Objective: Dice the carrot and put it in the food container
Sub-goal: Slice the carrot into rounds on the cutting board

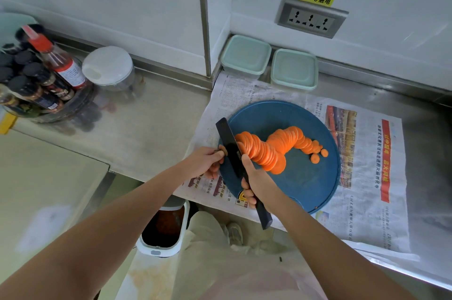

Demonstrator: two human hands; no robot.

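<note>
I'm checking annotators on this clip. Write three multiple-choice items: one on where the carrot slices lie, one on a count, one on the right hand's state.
1. The orange carrot slices lie: A in a pan; B on the round blue cutting board; C on the newspaper.
2. Pale green square lidded plastic containers by the wall: A one; B two; C three.
3. The right hand: A lies open; B holds a slice; C grips the black knife.
Key: B, slices fan across the board; B, two stand side by side; C, fingers wrap its handle.
</note>
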